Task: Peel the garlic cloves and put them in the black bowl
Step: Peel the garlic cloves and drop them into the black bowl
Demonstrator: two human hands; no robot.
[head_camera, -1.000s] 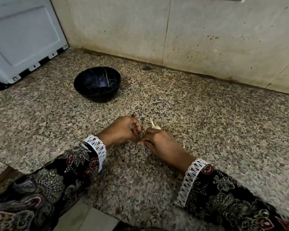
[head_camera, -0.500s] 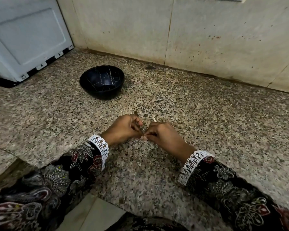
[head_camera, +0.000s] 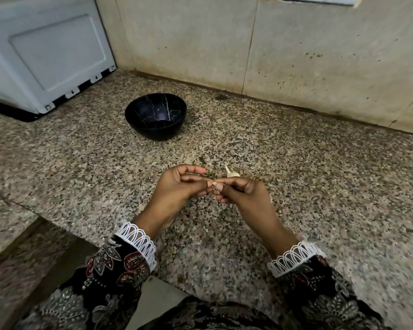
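Both hands (head_camera: 215,186) pinch one garlic clove (head_camera: 214,184) between them.

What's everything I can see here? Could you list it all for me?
Glossy black bowl with pale veins: one, black, on the counter beyond the hands; looks empty.
Pale garlic clove: one, cream, pinched between both hands' fingertips.
Second garlic piece: one, cream, just behind the right hand.
Speckled granite counter: one, brown-grey.
White appliance: one, far left.
Beige tiled wall: behind.
Left hand: grips the clove.
Right hand: grips the clove.
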